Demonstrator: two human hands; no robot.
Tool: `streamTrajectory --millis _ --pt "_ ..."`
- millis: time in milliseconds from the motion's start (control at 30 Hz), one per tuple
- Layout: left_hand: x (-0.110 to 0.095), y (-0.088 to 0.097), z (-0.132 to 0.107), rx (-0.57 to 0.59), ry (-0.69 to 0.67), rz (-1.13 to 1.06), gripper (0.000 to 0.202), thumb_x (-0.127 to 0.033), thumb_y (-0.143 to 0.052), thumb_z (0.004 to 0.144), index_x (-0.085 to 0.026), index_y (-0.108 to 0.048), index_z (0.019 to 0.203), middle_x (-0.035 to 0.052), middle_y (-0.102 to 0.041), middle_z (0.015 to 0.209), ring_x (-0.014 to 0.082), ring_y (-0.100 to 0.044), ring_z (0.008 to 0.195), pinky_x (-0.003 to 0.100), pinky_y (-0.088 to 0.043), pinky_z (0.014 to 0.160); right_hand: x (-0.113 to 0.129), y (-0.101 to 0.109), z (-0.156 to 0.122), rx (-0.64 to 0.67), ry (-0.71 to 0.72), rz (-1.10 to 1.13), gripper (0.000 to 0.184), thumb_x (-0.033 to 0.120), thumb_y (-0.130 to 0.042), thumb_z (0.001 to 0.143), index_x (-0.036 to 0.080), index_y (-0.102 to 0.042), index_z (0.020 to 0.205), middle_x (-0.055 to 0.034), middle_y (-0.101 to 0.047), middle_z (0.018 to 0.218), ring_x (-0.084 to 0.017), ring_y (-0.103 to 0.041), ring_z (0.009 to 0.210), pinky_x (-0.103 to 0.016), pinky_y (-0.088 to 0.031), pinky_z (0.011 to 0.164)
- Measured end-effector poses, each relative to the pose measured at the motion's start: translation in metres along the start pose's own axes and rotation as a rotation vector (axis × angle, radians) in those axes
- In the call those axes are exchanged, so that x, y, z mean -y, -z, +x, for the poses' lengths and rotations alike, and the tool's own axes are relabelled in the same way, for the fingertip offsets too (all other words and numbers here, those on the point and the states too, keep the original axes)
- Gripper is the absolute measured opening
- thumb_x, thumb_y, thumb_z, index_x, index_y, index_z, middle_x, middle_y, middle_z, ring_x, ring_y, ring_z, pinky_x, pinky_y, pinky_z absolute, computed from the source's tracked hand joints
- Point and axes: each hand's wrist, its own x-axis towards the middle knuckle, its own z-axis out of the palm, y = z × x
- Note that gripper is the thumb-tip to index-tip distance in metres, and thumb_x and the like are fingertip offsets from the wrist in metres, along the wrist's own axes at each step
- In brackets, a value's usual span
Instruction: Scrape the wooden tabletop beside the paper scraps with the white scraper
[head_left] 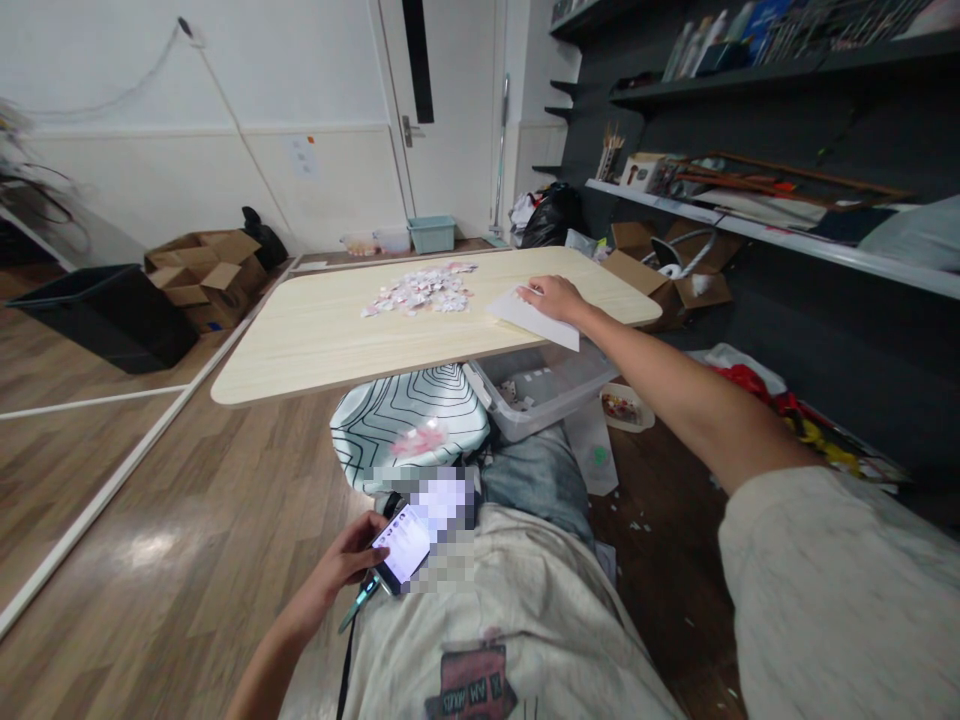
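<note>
Low over my lap, my left hand [358, 548] grips a smartphone [405, 548] with its screen lit and partly pixelated. A cable with a teal plug [366, 597] comes out of the phone's lower end. My right arm reaches forward across the table [315, 340]. On top of white paper sheets [540, 322] rests my right hand [553, 298], fingers bent on them; the sheets' near corner juts past the table's front edge. Left of the sheets lies a loose heap of small paper scraps [424, 290].
Under the table edge stand a clear plastic bin [540, 385] with scraps and a white-and-black patterned cushion-like thing [409, 425]. A small bowl [626, 408] is on the floor. Cardboard boxes [206, 275], a black bin [109, 315] and loaded shelves [780, 235] surround the table.
</note>
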Motion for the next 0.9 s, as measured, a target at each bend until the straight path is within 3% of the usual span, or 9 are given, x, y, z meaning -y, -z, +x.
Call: streamTrajectory --millis 100,233,333,467,733,900 --pt "0.000 -0.002 -0.003 -0.019 0.010 -0.017 0.065 -0.069 -0.093 0.063 -0.022 -0.059 0.093 -0.0055 -0.057 0.078 0.0066 -0.037 0.055 0.022 -0.018 0.051 0.000 0.000 0.000 0.001 -0.005 -0.004 0.050 0.054 -0.047 0.112 0.018 -0.082 0.109 -0.0139 -0.083 0.112 -0.026 -0.069 0.098 -0.033 -0.040 0.080" --pt "-0.015 -0.013 -0.012 -0.081 0.040 0.029 0.069 -0.085 -0.081 0.075 -0.021 -0.059 0.092 -0.0069 -0.050 0.075 0.0078 -0.037 0.057 0.022 -0.021 0.054 0.001 0.000 0.000 0.005 -0.007 -0.010 0.051 0.055 -0.046 0.112 0.018 -0.082 0.109 -0.0138 -0.083 0.113 -0.026 -0.069 0.098 -0.033 -0.038 0.078" --pt "-0.025 -0.020 -0.013 -0.127 0.013 0.079 0.074 -0.091 -0.078 0.072 -0.021 -0.058 0.087 -0.0063 -0.049 0.074 0.0092 -0.039 0.060 0.022 -0.023 0.054 0.001 0.001 0.000 0.006 -0.007 -0.013 0.051 0.055 -0.046 0.112 0.018 -0.082 0.109 -0.0139 -0.083 0.112 -0.026 -0.068 0.098 -0.033 -0.038 0.078" --pt "-0.025 -0.017 -0.008 -0.111 -0.006 0.100 0.075 -0.089 -0.085 0.066 -0.021 -0.060 0.086 -0.0046 -0.054 0.074 0.0098 -0.043 0.061 0.022 -0.023 0.052 0.000 0.000 0.001 0.004 -0.011 -0.003 0.051 0.055 -0.047 0.112 0.018 -0.082 0.108 -0.0137 -0.082 0.111 -0.025 -0.068 0.097 -0.033 -0.037 0.077" --pt "-0.002 0.002 0.001 -0.007 0.031 0.010 0.077 -0.081 -0.095 0.055 -0.021 -0.060 0.088 -0.0070 -0.051 0.072 0.0059 -0.036 0.054 0.021 -0.018 0.050 -0.004 -0.003 0.003 -0.012 -0.001 0.030 0.049 0.054 -0.049 0.111 0.018 -0.082 0.105 -0.0127 -0.082 0.107 -0.025 -0.066 0.095 -0.033 -0.036 0.077" --pt "-0.007 0.000 -0.004 -0.012 0.018 -0.024 0.072 -0.074 -0.098 0.056 -0.020 -0.062 0.088 -0.0046 -0.055 0.077 0.0071 -0.037 0.059 0.022 -0.018 0.052 -0.006 -0.005 0.004 -0.020 -0.001 0.043 0.050 0.055 -0.050 0.110 0.017 -0.082 0.105 -0.0123 -0.082 0.104 -0.025 -0.066 0.093 -0.033 -0.037 0.078"
